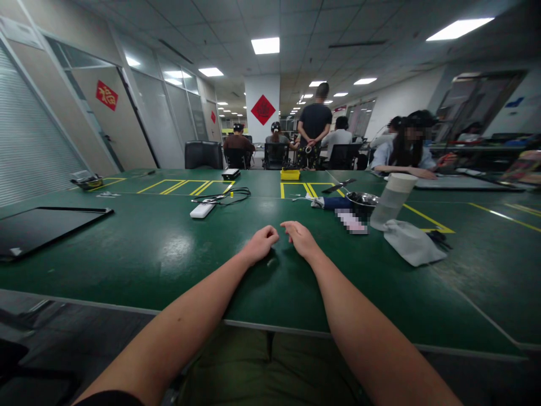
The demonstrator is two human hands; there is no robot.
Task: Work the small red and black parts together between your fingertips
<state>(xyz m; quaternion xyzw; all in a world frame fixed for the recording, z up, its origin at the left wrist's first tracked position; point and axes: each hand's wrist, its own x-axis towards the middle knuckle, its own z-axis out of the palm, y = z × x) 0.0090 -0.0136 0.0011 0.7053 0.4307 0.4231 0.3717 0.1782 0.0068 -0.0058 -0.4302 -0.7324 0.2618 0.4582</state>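
My left hand is curled into a loose fist just above or on the green table, and nothing shows in it. Close by on its right, my right hand has its fingers stretched towards the left one, with nothing between them. A small gap separates the two hands. Beyond them, to the left, lies a white box-shaped device beside a tangled black cable. Past my right hand are a blurred pink item, a translucent bottle with a pale lid and a whitish drawstring pouch.
A metal bowl and dark blue roll lie near the bottle. Farther back stands a yellow tray. A black flat panel lies left. Yellow tape marks the table. Several people sit or stand beyond it; one leans on its right side.
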